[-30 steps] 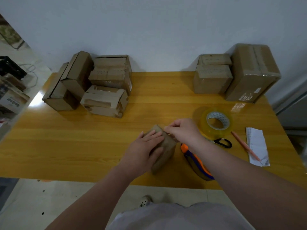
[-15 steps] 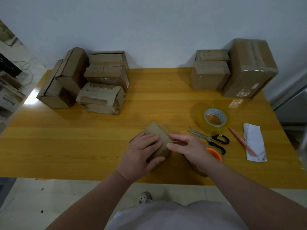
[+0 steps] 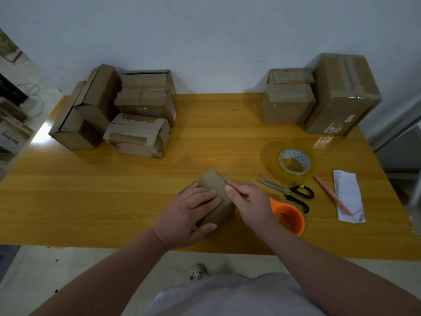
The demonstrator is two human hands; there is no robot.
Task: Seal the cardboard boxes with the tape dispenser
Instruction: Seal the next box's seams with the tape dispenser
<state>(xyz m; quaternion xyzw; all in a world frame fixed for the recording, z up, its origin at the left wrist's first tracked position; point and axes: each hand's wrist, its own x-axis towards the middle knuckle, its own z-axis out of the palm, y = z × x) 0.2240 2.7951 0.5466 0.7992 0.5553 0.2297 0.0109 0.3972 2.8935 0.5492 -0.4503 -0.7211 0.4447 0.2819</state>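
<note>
**Small box** (image 3: 216, 192): on the table (image 3: 91, 201), directly before the person; reference for all below.
**Left hand** (image 3: 193, 215): fingers flat across its top, thumb against its near side, likely steadying it against tape pull.
**Right hand** (image 3: 250, 201): at its right edge, fingers curled over the nose of the tape dispenser (image 3: 288, 218), likely laying or cutting a strip.
**Scissors** (image 3: 287, 190), **clear tape roll** (image 3: 293, 161), **pencil** (image 3: 330, 195), **paper slip** (image 3: 347, 195): right of it, crowding the dispenser's side.
**Worn boxes** (image 3: 136, 135): beyond it, left.
**Taped boxes** (image 3: 341, 94): beyond it, right.

Left hand (image 3: 191, 213) presses box (image 3: 211, 181) — right hand (image 3: 250, 201) at edge.
</note>
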